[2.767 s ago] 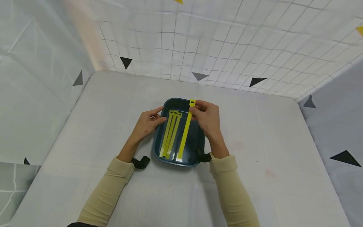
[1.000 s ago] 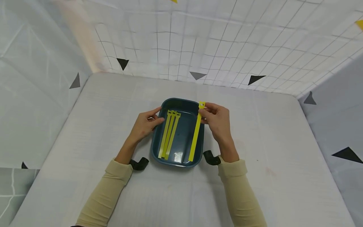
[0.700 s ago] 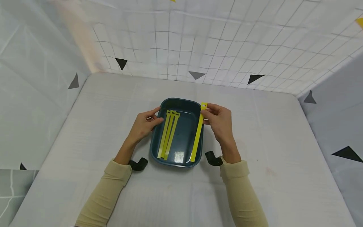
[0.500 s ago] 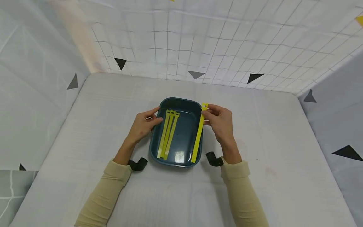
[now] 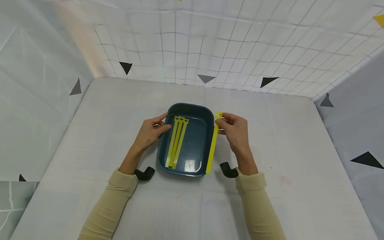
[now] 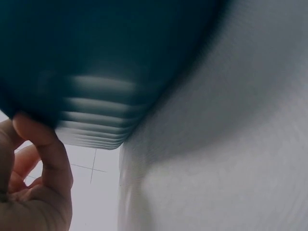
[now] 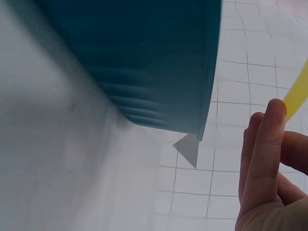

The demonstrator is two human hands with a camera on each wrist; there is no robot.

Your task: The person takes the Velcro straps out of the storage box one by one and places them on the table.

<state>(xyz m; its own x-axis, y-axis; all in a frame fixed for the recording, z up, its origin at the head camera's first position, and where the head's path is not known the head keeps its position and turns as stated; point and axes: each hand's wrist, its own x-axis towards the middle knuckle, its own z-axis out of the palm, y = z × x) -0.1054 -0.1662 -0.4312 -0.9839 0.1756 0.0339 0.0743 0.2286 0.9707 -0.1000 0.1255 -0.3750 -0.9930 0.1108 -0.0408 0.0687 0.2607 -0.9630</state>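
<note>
My left hand (image 5: 151, 131) pinches the left rim of a dark teal plastic tray (image 5: 196, 146), with thumb and index finger at its edge. In the left wrist view the fingers (image 6: 50, 154) curl against the tray's side. Three yellow cable straps (image 5: 177, 143) with slotted heads lie side by side in the tray's left half. My right hand (image 5: 235, 130) pinches a fourth, brighter yellow cable strap (image 5: 212, 146) just below its slotted head. This strap slants down along the tray's right rim, overlapping it in the head view. The right wrist view shows the held strap raised beside the tray.
The tray stands on a white-covered table (image 5: 291, 160). A white wall sheet with grid lines (image 5: 192, 50) rises behind it, marked with dark triangles (image 5: 126, 67). Black wrist mounts (image 5: 145, 173) stick out from both wrists.
My right hand has carried the bright cable strap rightward from over the tray's middle to its right rim. The left hand keeps its pinch on the tray, and the other straps lie as before.
</note>
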